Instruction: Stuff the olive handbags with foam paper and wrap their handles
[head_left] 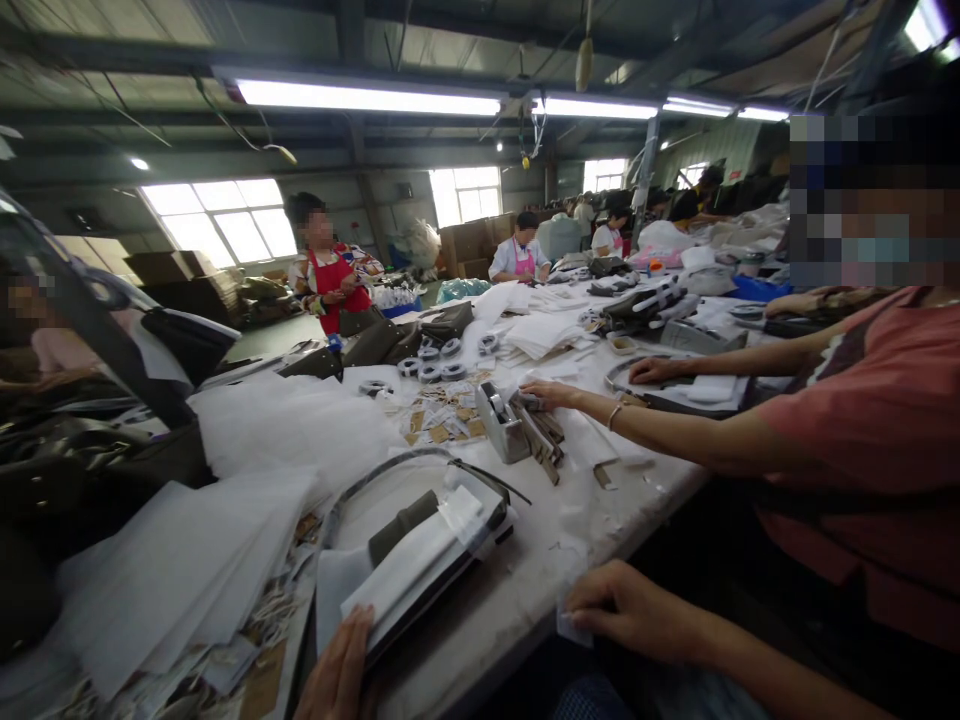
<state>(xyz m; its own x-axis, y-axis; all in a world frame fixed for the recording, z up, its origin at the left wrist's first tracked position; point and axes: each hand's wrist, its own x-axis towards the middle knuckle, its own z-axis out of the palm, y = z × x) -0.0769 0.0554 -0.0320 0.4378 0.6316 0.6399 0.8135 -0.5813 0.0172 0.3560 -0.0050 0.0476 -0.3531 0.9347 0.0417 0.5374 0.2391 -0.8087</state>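
Bag [403,526], one, against left fingers [349,642]

Left hand [341,665], bottom of frame: wrist cut off by the lower edge; fingers cover a corner of the white wrapping [412,565]. Right hand [637,605], lower right: fingers hide part of a pale piece [571,626], material indeterminate. Co-worker [877,400]: cropped by right edge, head pixelated. Slips [442,412], centre: print illegible. Dark goods [112,470], left: cropped, blurred.
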